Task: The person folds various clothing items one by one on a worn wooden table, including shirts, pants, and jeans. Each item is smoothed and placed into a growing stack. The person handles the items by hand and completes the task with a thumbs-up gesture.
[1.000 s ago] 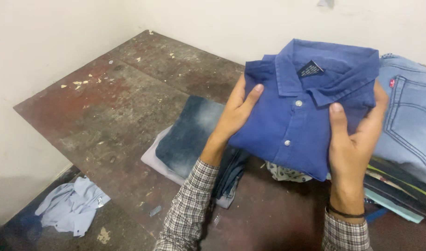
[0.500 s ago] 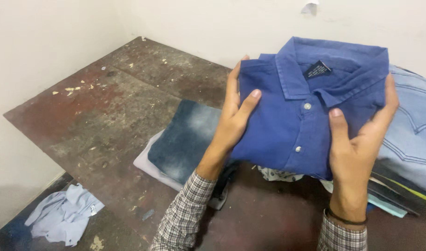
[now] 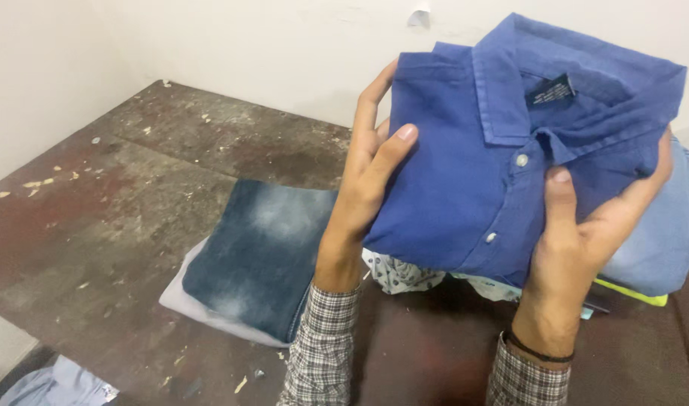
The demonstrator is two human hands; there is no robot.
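A folded blue shirt point(image 3: 480, 165) is held up above the table point(image 3: 134, 225) by 2 hands. The left hand point(image 3: 363, 188) grips its 9 o'clock edge, the right hand point(image 3: 585, 225) its 4 o'clock corner; fingers are closed on cloth, thumbs on the front. The shirt looks light, soft and floppy, best supported at both sides. The collar points to 1 o'clock, the long axis running 1 to 7. Folded jeans point(image 3: 262, 256) lie at 8 o'clock.

Folded blue collared shirt point(image 3: 465, 180), tilted, aloft

A worn dark table point(image 3: 134, 173) meets plain white walls point(image 3: 232, 45).
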